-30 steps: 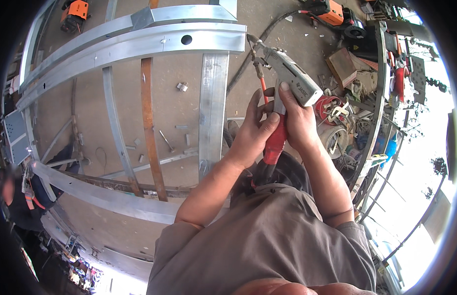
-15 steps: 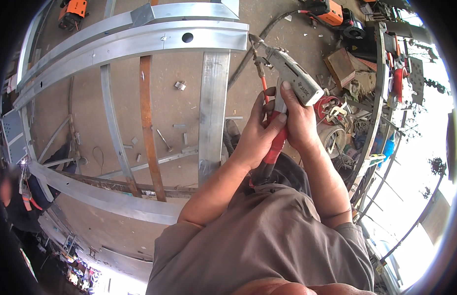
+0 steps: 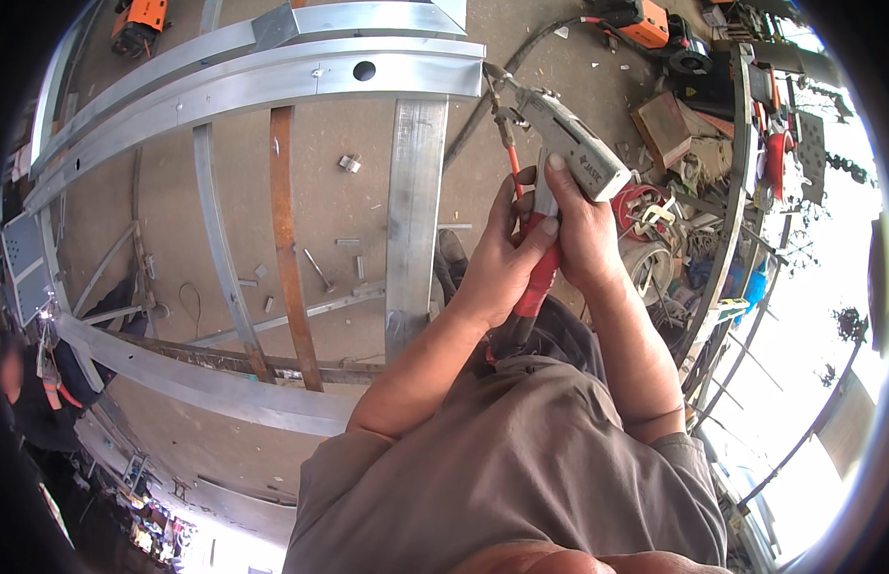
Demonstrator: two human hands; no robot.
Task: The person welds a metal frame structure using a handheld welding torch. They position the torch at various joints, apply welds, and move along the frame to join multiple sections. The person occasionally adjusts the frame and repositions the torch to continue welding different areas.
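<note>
A pale metal welding gun with a red-wrapped grip is held in both my hands, tilted up and to the left. My right hand is closed round the grip, its thumb lying on the gun's neck. My left hand wraps the red part from the other side, fingers curled near the thin orange tube that runs to the nozzle. The nozzle tip is beside the right end of a silver square steel tube; whether they touch I cannot tell.
The silver tubes form a large frame, with an upright-looking wide tube and a rusty bar across it. A hammer lies on the floor. Orange machines stand behind, clutter at right. A person works beside a bright spark at far left.
</note>
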